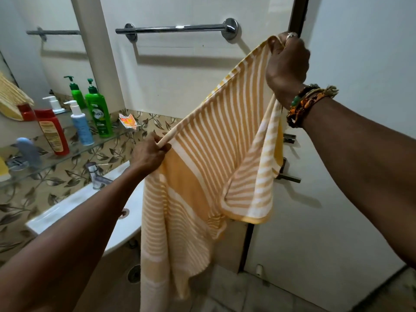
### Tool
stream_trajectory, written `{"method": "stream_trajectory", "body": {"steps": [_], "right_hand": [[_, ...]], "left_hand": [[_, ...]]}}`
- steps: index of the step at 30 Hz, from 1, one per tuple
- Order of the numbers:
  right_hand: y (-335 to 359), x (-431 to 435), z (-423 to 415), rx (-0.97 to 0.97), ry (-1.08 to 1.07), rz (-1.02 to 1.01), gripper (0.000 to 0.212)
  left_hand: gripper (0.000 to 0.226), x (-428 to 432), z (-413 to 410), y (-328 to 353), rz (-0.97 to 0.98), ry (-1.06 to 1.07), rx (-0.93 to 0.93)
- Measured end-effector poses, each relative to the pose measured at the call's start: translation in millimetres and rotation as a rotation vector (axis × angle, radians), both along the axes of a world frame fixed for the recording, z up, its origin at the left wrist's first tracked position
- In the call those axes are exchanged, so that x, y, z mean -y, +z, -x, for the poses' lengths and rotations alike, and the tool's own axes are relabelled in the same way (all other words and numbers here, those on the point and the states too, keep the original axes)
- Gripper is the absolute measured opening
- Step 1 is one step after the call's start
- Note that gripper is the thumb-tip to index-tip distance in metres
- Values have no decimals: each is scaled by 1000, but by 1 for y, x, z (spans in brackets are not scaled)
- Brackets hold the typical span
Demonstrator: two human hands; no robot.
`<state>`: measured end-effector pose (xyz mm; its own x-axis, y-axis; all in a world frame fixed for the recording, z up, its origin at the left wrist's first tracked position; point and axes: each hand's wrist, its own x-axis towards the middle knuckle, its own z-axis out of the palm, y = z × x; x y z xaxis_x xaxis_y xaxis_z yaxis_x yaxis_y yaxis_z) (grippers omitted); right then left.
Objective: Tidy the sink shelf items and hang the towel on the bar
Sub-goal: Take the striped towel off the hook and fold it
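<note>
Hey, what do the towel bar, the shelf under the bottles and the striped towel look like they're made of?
Towel bar: probably chromed or polished metal, from its mirror-bright highlights. Shelf: clear glass, since the leaf-patterned tiles show through it. Striped towel: soft matte woven cloth, perhaps cotton, hanging in loose folds.

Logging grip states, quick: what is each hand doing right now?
Left hand: closed, pinching the striped towel at its top edge.
Right hand: closed, gripping the towel's upper corner below the bar.
</note>
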<state>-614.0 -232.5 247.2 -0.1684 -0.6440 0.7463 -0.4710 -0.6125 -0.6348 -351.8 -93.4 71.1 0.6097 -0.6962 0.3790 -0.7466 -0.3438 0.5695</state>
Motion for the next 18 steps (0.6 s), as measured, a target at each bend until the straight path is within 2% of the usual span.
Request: {"method": "stream_trajectory", "body": {"steps": [3,7,11,15,18], "right_hand": [[1,5,11,31,-48,-49,35],[3,10,21,73,-76,-80,33],[-7,13,25,62,-81,-147,30],[-18,13,21,46,-35,-252,29],[-25,7,16,-58,139,-292,21]], "left_hand": [[41,-8,-12,1,-25,-112,-39],[64,-23,-25,4,-64,-247,-115],[51,-30,-27,13,-13,-234,-78],[48,-25,-20,25,134,-168,-215],[42,-15,-6,37,280,-135,-348]]}}
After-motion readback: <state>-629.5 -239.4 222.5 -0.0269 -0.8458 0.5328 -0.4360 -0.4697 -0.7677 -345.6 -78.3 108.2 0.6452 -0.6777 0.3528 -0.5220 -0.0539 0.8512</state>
